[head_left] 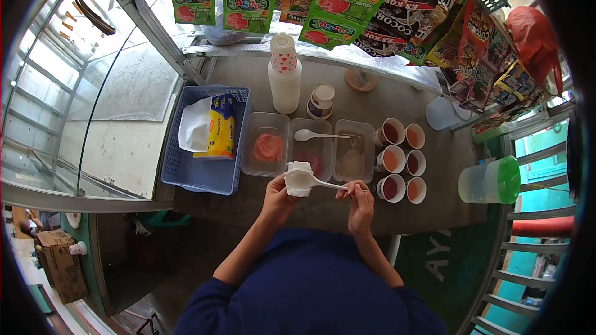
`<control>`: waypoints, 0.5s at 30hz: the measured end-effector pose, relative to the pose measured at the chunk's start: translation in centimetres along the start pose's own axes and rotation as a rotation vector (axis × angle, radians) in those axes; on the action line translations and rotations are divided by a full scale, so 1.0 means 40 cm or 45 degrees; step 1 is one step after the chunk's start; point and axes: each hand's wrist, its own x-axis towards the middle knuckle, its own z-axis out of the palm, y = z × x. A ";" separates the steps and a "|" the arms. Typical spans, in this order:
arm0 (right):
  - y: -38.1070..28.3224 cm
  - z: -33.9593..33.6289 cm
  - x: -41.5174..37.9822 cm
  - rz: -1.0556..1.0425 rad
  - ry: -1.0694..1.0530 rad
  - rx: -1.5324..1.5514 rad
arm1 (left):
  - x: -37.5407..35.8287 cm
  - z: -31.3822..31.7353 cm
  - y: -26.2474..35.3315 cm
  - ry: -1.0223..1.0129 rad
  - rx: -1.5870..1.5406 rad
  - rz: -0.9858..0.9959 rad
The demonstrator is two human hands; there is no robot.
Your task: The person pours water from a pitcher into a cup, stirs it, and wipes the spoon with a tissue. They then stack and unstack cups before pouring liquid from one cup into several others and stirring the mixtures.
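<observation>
My left hand (277, 200) is closed on a white tissue (300, 165), which lies behind the bowl of a white plastic spoon (302, 179). The spoon's handle is pinched between the fingers of my right hand (360, 208). Just beyond my hands stand a clear container with pink powder (268, 148), a middle container (320, 125) with a little reddish powder, and a third container (354, 125) with brownish residue. A second white spoon (307, 136) rests across the middle one. Several paper cups (391, 159) of red and orange drink stand to the right of these containers.
At left, a blue basket (171, 170) holds a yellow tissue pack (221, 130). Behind the containers are stacked cups (284, 84) and a small jar (321, 100). A green-lidded water container (490, 181) stands at right. Drink sachets (347, 3) hang overhead.
</observation>
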 end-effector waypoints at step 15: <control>-0.025 -0.052 0.008 -0.016 0.032 -0.059 | -0.001 0.004 0.017 -0.061 0.295 0.121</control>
